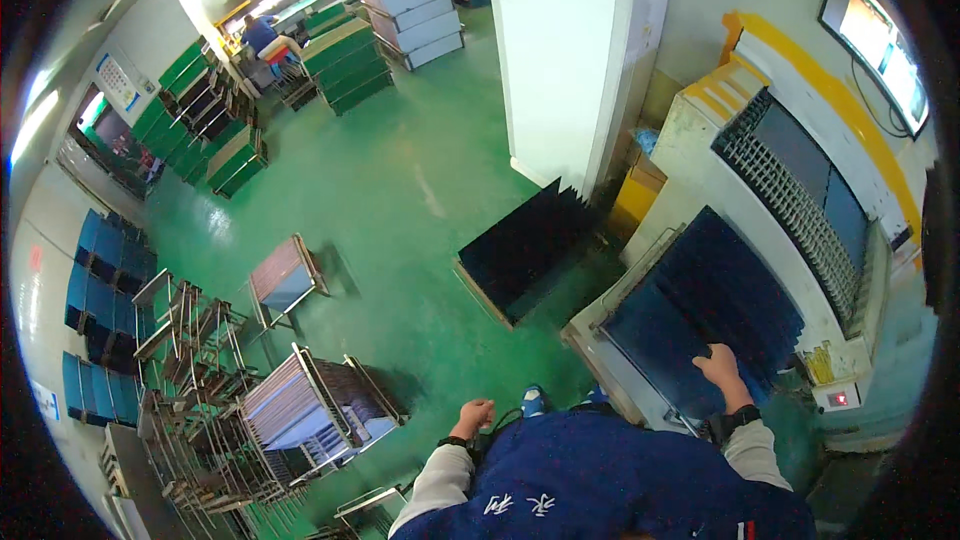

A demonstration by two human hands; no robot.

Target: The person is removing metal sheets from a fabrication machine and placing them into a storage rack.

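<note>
My right hand [720, 370] is over the lower part of a stack of dark blue sheets [720, 280], its bent fingers closed at the edge of one sheet. The sheets stand fanned in a pale rack with metal bars [605, 350], in front of a machine on the right. My left hand [476, 414] hangs to the left of my body, fingers curled in, with nothing visible in it. Another block of dark sheets [530, 250] stands on the floor ahead of me.
The machine [740, 100] has a slotted conveyor [790, 210] at my right. Metal racks [310, 410] with pale sheets and a small stand [288, 275] are at left. A white pillar [560, 50] rises ahead. Green stacks [345, 65] and a seated person [262, 37] are farther off.
</note>
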